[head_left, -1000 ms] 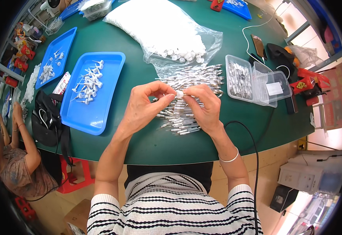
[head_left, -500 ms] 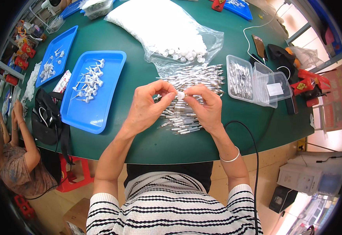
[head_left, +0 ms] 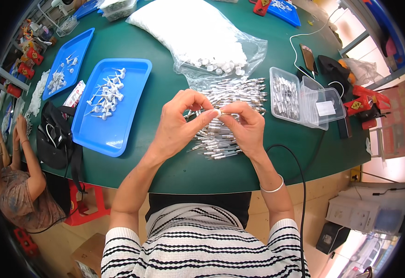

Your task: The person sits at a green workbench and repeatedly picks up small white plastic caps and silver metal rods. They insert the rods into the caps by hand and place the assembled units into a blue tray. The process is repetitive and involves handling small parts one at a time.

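Note:
Over a heap of slim metal rods point(head_left: 218, 148), my two hands meet at a small white plastic cap point(head_left: 218, 112). My left hand point(head_left: 179, 118) pinches the cap between thumb and fingertips. Thumb and forefinger of my right hand point(head_left: 246, 127) close on a thin rod point(head_left: 229, 114) at the cap's right side; how far the rod sits in the cap is hidden. Beyond the heap lies a large clear bag point(head_left: 188, 28) of white caps, some spilling toward its mouth. To the left, a blue tray point(head_left: 102, 141) carries several rods with white caps on them.
A second blue tray point(head_left: 85, 48) stands farther left, near a black bag point(head_left: 54, 143). On the right are a clear box point(head_left: 271, 92) of rods, its lid point(head_left: 334, 109), a phone point(head_left: 308, 58) and a black cable point(head_left: 299, 169). A co-worker point(head_left: 26, 194) sits at the left edge.
The white cap has turned between my fingers and my left fingertips cover more of it. A thin rod now shows at my right fingertips. My hands have stayed nearly in place.

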`<state>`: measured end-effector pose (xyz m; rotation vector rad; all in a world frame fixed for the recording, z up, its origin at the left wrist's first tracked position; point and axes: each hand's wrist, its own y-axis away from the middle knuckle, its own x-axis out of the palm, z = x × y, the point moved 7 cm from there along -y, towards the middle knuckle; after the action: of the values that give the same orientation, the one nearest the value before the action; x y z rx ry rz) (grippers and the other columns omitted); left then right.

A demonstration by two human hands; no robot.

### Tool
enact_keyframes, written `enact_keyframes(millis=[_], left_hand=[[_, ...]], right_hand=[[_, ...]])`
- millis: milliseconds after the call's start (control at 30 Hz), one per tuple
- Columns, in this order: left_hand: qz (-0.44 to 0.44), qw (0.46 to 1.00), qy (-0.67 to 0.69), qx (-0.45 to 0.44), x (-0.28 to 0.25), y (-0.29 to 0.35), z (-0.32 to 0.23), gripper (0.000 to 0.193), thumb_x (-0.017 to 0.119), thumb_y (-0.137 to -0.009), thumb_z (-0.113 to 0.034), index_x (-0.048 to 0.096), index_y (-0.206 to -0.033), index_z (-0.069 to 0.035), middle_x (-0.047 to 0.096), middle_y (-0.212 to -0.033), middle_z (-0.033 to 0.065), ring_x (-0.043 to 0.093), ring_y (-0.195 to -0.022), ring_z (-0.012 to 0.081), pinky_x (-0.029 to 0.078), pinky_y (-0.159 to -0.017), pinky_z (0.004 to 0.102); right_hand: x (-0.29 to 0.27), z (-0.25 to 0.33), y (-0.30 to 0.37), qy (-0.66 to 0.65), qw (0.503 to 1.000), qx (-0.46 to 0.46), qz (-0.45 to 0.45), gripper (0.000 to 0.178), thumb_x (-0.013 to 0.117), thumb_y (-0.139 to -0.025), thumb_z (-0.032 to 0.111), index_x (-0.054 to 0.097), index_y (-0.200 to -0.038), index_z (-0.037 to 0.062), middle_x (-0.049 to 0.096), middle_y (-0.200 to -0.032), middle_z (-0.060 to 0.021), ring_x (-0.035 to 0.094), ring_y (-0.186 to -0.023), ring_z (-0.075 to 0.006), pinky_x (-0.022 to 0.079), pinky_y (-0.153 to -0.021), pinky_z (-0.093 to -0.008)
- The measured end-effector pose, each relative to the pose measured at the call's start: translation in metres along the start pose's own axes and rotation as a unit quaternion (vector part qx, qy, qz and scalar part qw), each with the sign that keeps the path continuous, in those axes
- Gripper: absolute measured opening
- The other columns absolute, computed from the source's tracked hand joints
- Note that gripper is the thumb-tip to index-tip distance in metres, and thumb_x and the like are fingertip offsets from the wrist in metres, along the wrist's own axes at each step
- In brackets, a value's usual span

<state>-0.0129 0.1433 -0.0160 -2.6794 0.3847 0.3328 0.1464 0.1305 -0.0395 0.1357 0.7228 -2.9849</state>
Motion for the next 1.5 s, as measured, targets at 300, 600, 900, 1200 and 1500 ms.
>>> enact_keyframes(millis=[300, 600, 900, 1200, 1500], left_hand=[[0.057, 0.946, 0.270, -0.172, 0.011, 0.007, 0.027, 0.010, 0.062, -0.088, -0.010, 0.060, -0.086, -0.001, 0.062, -0.090, 0.0034, 0.055, -0.083, 0.0084, 0.044, -0.078, 0.0230], [0.058, 0.889, 0.404, -0.206, 0.023, 0.010, 0.037, 0.008, 0.063, -0.087, -0.009, 0.062, -0.085, -0.002, 0.063, -0.086, 0.0018, 0.054, -0.081, 0.0071, 0.043, -0.076, 0.0223], [-0.035, 0.939, 0.298, -0.170, 0.013, 0.008, 0.031, 0.005, 0.063, -0.088, -0.006, 0.060, -0.086, -0.002, 0.062, -0.085, 0.0017, 0.056, -0.081, 0.0073, 0.045, -0.076, 0.0232], [-0.079, 0.995, 0.056, -0.025, 0.006, 0.008, 0.006, 0.012, 0.064, -0.089, -0.010, 0.059, -0.083, -0.001, 0.056, -0.080, -0.0020, 0.046, -0.073, 0.0048, 0.038, -0.068, 0.0196], [-0.018, 0.955, 0.261, -0.142, 0.019, 0.010, 0.024, 0.009, 0.062, -0.090, -0.011, 0.060, -0.090, -0.002, 0.059, -0.085, -0.0006, 0.052, -0.081, 0.0058, 0.042, -0.075, 0.0216]], right_hand=[[0.006, -0.004, 0.005, -0.067, 0.997, 0.035, 0.020, 0.013, 0.070, -0.081, -0.002, 0.066, -0.092, 0.0022, 0.066, -0.085, -0.0033, 0.060, -0.078, -0.0079, 0.046, -0.069, -0.0211], [0.012, -0.015, 0.004, -0.203, 0.976, 0.062, 0.049, 0.014, 0.069, -0.082, -0.004, 0.065, -0.094, 0.0015, 0.063, -0.091, -0.0044, 0.058, -0.085, -0.0094, 0.047, -0.077, -0.0229], [0.017, -0.024, 0.005, -0.352, 0.929, 0.114, 0.019, 0.013, 0.066, -0.083, -0.005, 0.063, -0.094, 0.0020, 0.063, -0.093, -0.0048, 0.058, -0.086, -0.0098, 0.048, -0.078, -0.0230], [0.004, -0.017, 0.002, -0.221, 0.972, 0.081, -0.004, 0.014, 0.068, -0.082, -0.006, 0.064, -0.093, 0.0018, 0.061, -0.093, -0.0039, 0.058, -0.086, -0.0094, 0.048, -0.077, -0.0231], [0.006, -0.016, 0.003, -0.234, 0.970, 0.070, -0.004, 0.015, 0.069, -0.081, -0.005, 0.064, -0.092, 0.0022, 0.062, -0.093, -0.0039, 0.058, -0.087, -0.0098, 0.048, -0.077, -0.0238]])
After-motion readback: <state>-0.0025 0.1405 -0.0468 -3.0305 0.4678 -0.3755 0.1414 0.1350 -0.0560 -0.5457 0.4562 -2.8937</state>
